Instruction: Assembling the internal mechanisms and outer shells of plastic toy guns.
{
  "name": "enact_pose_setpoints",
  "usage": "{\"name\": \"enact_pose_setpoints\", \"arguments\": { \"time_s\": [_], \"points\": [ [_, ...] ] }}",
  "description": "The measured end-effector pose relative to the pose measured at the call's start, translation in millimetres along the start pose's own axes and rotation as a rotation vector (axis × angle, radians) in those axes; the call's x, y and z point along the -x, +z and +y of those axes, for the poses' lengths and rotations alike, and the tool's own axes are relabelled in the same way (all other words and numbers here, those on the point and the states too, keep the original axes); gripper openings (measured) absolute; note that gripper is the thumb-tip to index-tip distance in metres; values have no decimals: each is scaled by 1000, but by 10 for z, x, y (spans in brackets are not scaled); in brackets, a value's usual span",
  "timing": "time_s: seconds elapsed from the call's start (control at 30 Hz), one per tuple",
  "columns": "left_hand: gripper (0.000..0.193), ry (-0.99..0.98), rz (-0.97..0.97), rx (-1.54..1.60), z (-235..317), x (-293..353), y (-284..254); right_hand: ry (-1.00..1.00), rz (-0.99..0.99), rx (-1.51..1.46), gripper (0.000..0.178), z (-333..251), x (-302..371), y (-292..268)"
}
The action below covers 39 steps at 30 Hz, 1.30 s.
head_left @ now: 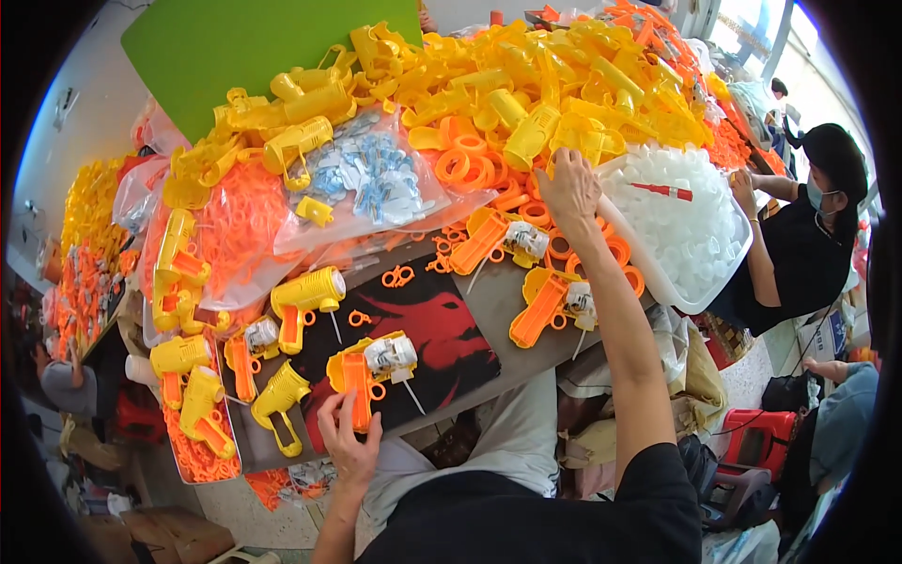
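Observation:
My left hand (348,442) grips the orange handle of a half-built toy gun (355,385), thumb on one side and fingers on the other. That gun lies on a black and red mat (423,329); a whitish mechanism with a thin rod sits in its yellow shell. My right hand (569,188) reaches to the near edge of the yellow pile, fingers curled at a yellow plastic shell (590,139); its fingertips are partly hidden. Two similar half-built guns, one (484,240) upper and one (550,305) to the right, lie between my hands and the pile.
Yellow shells (451,89) are heaped across the back. A white tub (695,305) of translucent parts stands right, with a red-tipped tool (662,191) on top. Bags of silvery pieces (371,169) and orange parts (244,221) lie left. A co-worker (799,226) stands right.

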<state>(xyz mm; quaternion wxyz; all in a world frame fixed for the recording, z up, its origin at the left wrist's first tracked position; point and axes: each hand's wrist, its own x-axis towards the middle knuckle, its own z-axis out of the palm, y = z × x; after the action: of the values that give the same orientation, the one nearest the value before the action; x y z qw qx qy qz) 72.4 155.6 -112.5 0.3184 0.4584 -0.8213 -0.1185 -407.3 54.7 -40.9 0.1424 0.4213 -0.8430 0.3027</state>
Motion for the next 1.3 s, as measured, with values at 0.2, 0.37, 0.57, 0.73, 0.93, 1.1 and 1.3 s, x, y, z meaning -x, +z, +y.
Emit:
{"name": "enact_pose_setpoints", "arguments": {
  "time_s": [0.2, 0.37, 0.57, 0.73, 0.93, 1.1, 1.3],
  "points": [
    [56, -40, 51, -34, 33, 96, 70, -66, 125, 406, 31, 152, -125, 405],
    [61, 62, 103, -148, -33, 73, 76, -118, 568, 138, 23, 78, -187, 41],
    [59, 197, 253, -17, 48, -671, -386, -26, 173, -909, 25, -958, 767, -990],
    [73, 622, 185, -249, 675, -1347, -932, 253, -965, -1551, 22, -1383, 1316, -905],
    [77, 689, -281, -249, 384, -1448, -856, 176, -1043, -1404, 33, -1362, 1650, -537],
    [80, 474, -505, 43, -21, -1342, -502, -398, -755, -943, 70, -1063, 2159, 152],
    [77, 472, -622, 0, -121, -1335, -126, -397, -735, -778, 91, -1177, 2372, 148]
  ]
}}
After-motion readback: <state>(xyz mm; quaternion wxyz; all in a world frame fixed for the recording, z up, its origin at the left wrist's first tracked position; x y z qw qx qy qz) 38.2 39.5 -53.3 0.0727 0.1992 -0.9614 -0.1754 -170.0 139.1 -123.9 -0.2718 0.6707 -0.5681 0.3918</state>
